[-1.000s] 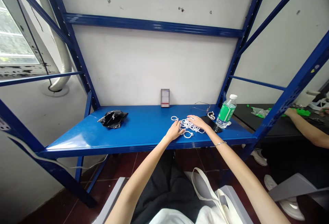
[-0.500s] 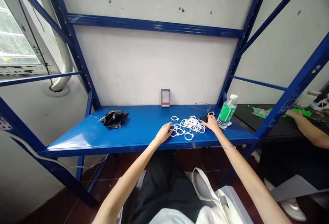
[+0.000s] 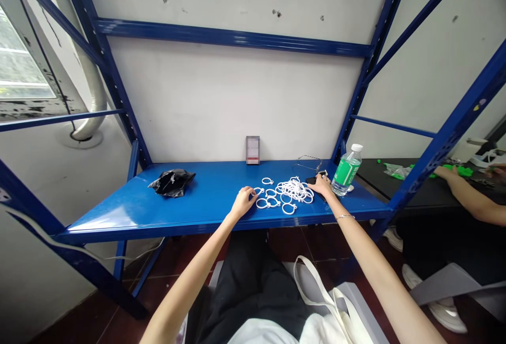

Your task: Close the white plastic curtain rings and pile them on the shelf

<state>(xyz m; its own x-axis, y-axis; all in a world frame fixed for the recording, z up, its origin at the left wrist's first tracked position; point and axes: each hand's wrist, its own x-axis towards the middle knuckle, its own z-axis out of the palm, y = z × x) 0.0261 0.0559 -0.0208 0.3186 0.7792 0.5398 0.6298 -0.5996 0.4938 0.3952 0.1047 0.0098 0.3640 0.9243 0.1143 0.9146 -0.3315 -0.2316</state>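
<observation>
White plastic rings with small tabs lie in a pile (image 3: 294, 190) on the blue tabletop, several of them loose on its left side. My left hand (image 3: 243, 203) is left of the pile, its fingertips closed on the edge of one white ring (image 3: 259, 191). On the pile's right side, my right hand (image 3: 322, 185) rests with its fingers apart, the thumb by the outermost rings. A black flat object (image 3: 311, 180) lies partly under its fingers. A single ring (image 3: 268, 180) lies apart behind the others.
A green-labelled water bottle (image 3: 347, 171) stands just right of my right hand, with eyeglasses (image 3: 310, 163) behind. A crumpled black plastic bag (image 3: 173, 183) lies left on the blue table (image 3: 217, 175). A phone-like block (image 3: 253, 150) leans against the wall. Another person's arm (image 3: 468, 191) is at right.
My left hand has moved left a little, drawing one white ring away from the loose ones. My right hand has stayed beside the pile. The view has shifted slightly.
</observation>
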